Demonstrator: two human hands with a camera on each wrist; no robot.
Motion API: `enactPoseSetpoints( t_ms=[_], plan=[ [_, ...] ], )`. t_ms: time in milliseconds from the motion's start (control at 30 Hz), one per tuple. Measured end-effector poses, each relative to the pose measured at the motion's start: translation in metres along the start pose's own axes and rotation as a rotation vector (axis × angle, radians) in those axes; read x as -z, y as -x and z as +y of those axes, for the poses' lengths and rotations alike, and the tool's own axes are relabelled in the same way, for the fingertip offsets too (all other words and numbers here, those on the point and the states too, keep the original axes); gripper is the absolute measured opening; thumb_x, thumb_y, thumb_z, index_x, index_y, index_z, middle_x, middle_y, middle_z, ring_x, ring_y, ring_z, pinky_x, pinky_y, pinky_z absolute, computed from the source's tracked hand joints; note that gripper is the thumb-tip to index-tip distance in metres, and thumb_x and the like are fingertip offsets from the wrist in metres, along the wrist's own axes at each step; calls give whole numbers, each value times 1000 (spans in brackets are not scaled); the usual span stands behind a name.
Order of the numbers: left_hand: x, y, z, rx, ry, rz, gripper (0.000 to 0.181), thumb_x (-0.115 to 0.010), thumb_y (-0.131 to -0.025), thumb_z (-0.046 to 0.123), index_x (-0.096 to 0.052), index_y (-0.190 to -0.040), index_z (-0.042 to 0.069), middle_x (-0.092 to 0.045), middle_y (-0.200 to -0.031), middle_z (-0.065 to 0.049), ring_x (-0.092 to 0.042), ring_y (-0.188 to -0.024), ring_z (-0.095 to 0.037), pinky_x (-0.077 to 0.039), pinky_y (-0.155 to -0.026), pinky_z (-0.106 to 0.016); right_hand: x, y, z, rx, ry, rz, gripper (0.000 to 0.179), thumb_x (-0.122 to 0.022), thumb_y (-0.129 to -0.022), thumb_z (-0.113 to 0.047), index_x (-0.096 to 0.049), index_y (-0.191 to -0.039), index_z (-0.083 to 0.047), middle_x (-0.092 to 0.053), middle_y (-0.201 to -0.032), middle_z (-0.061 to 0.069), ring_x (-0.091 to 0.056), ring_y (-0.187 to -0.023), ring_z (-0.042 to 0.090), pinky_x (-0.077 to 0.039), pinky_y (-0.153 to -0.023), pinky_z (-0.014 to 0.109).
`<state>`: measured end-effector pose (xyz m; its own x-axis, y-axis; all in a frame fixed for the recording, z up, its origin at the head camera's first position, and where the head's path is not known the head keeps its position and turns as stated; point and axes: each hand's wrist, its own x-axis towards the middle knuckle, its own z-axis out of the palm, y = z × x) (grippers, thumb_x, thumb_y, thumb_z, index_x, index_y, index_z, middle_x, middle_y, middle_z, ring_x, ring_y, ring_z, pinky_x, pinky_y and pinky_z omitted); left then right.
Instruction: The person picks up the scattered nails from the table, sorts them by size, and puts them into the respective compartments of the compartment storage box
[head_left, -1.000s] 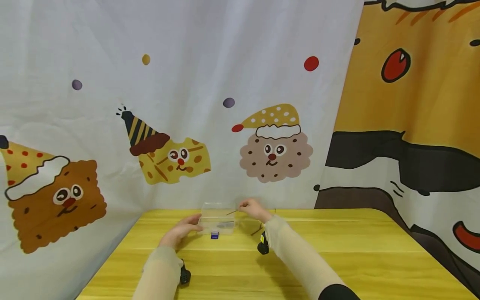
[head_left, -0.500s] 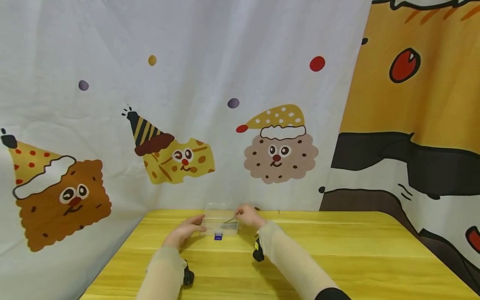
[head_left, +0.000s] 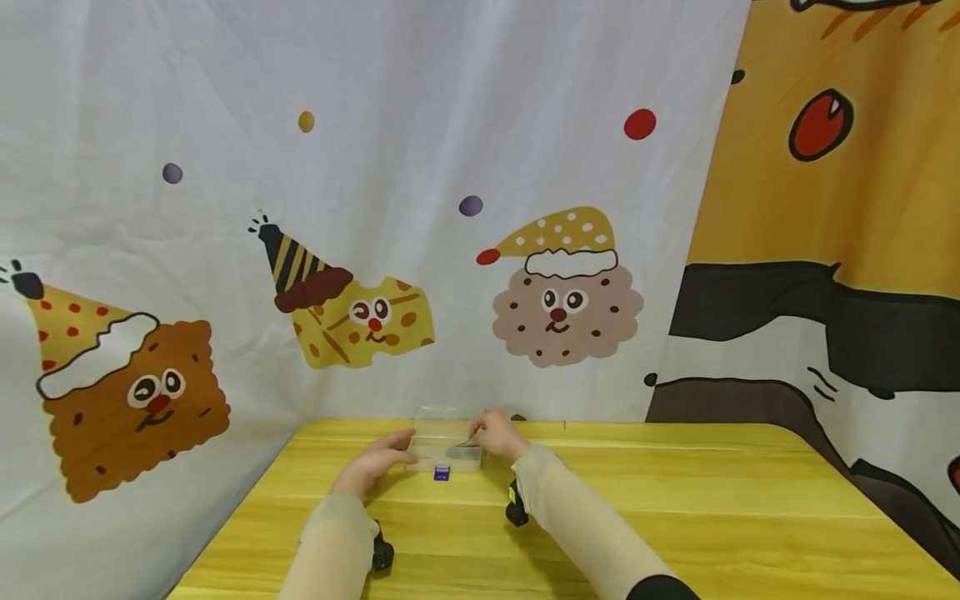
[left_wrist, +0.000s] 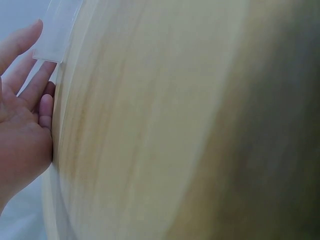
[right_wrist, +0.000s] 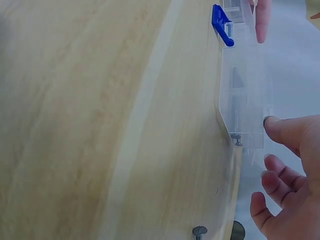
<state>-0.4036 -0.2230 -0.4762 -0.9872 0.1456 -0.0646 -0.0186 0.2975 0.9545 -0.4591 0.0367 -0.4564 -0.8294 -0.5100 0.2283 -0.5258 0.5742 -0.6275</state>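
A clear plastic box (head_left: pixel 423 460) with its lid raised and a blue latch (head_left: pixel 442 472) sits near the table's far edge. Grey metal pieces lie inside it, blurred. My left hand (head_left: pixel 378 462) rests against the box's left end, thumb and fingers extended; the left wrist view shows fingers at the box's corner (left_wrist: pixel 55 42). My right hand (head_left: pixel 498 435) pinches a thin nail (head_left: pixel 467 442) over the box's right part, slanting down into it. From the right wrist, only the nail's dark head (right_wrist: pixel 266 120) shows at the thumb.
Another nail (right_wrist: pixel 199 231) lies on the wooden table (head_left: pixel 675 500), to the right of the box, with a dark round thing (right_wrist: pixel 238 231) beyond it. A white cloth (head_left: pixel 405 167) with cartoon prints hangs behind the table.
My right hand has moved left and down with the nail, from beside the box to over it. My left hand stays at the box's left end. The view has shifted slightly.
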Motion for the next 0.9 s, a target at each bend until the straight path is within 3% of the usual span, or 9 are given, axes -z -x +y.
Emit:
enactPoseSetpoints(
  t_ms=[133,167,267,367,533,900],
  plan=[
    [-3,1,2,1,9,-11,73,-71,-84,9,-37,-149,4,-33,-151,-25,-27,-139,-43,-16,-109,-64,3,3,2,-9,-5,1,21,-52,-94,2,-70,-104,4,-64,-115,21,-37,-43,8,-41,-48,25],
    [-4,1,2,2,11,-10,73,-71,-84,9,-37,-149,4,-33,-151,-25,-26,-139,-43,-16,-109,-64,4,4,1,-5,-1,3,21,-53,-94,1,-70,-104,4,-64,-116,21,-46,-48,10,-46,-54,28],
    [-4,0,1,4,9,-5,74,-71,-84,9,-37,-149,4,-32,-151,-25,-26,-139,-44,-16,-110,-63,10,7,-1,-2,7,14,19,-55,-93,1,-71,-104,4,-65,-114,19,-63,-78,24,-53,-77,41],
    [-1,0,1,8,1,-1,74,-70,-84,9,-36,-149,3,-30,-152,-25,-24,-140,-44,-15,-110,-63,19,8,0,-10,5,17,18,-57,-93,0,-72,-103,3,-65,-114,16,-57,-111,36,-46,-93,51],
    [2,0,4,-2,-16,-5,74,-69,-85,8,-34,-149,1,-29,-152,-27,-23,-140,-45,-15,-111,-62,39,17,3,4,-20,36,17,-57,-92,1,-71,-102,5,-66,-110,18,-58,-106,36,-47,-90,51],
    [2,0,4,-17,-27,-37,73,-68,-86,8,-33,-150,0,-28,-152,-27,-22,-140,-45,-16,-111,-61,80,50,21,-140,-57,117,15,-59,-95,-5,-73,-101,-3,-67,-105,10,-61,-96,27,-50,-83,45]
  ],
)
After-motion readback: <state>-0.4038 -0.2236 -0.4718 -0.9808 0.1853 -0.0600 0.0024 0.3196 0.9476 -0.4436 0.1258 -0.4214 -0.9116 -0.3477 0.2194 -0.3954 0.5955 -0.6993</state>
